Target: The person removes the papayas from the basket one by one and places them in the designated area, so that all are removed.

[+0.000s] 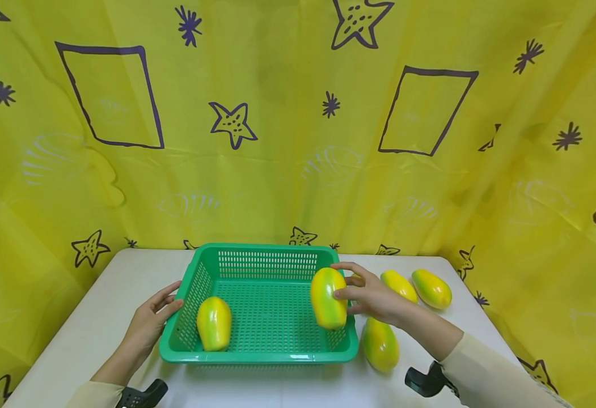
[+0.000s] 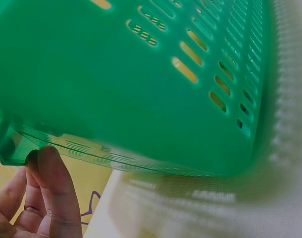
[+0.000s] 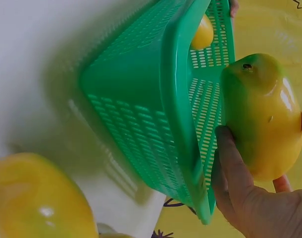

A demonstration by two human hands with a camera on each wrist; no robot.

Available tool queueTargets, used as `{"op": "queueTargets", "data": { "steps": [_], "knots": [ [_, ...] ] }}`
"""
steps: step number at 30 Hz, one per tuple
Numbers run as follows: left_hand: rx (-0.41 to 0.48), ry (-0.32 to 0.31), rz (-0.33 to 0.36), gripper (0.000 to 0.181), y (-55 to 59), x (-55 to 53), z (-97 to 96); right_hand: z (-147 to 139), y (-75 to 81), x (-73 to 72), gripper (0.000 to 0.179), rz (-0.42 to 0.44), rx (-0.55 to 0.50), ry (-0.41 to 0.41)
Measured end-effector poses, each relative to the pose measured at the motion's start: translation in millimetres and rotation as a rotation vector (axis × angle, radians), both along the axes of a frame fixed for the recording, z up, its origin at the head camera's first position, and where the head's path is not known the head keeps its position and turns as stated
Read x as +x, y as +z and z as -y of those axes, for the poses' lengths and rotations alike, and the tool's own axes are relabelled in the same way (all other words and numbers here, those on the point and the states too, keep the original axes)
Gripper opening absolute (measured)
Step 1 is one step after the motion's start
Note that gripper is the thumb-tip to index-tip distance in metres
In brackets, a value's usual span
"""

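A green plastic basket stands on the table with one yellow-green mango lying in its left side. My right hand holds another mango over the basket's right end, thumb on the near side and fingers round the far side. In the right wrist view that mango hangs beside the basket's rim, its dark stem spot showing. My left hand grips the basket's left rim; in the left wrist view its fingers touch the rim's edge.
Right of the basket, several mangoes lie on the white table, among them a near one, a far one and a rightmost one. A yellow patterned curtain closes off the back and sides.
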State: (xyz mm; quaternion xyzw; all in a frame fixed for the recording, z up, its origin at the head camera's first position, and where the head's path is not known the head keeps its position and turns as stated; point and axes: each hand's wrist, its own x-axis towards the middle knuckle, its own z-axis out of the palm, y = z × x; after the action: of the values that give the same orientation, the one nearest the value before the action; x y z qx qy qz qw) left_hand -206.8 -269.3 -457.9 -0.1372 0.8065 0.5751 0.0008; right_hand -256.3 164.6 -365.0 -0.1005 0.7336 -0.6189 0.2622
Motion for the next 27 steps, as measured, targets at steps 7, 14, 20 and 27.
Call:
{"op": "queueTargets", "data": {
  "steps": [7,14,20,27],
  "knots": [
    [-0.002,0.0,0.009,0.064,0.0,-0.2,0.2,-14,1.9,5.8,0.07,-0.003,-0.006,0.022],
    [0.0,0.0,0.003,0.064,-0.8,0.0,0.6,-31,3.0,11.6,0.072,-0.019,0.001,-0.003],
    [0.007,0.0,0.0,0.063,-1.2,-0.5,0.8,-51,3.6,14.5,0.069,-0.028,-0.015,-0.001],
    [0.018,-0.005,-0.001,0.063,-1.5,-1.0,1.5,-72,3.2,18.6,0.063,-0.028,0.011,0.019]
  ]
}}
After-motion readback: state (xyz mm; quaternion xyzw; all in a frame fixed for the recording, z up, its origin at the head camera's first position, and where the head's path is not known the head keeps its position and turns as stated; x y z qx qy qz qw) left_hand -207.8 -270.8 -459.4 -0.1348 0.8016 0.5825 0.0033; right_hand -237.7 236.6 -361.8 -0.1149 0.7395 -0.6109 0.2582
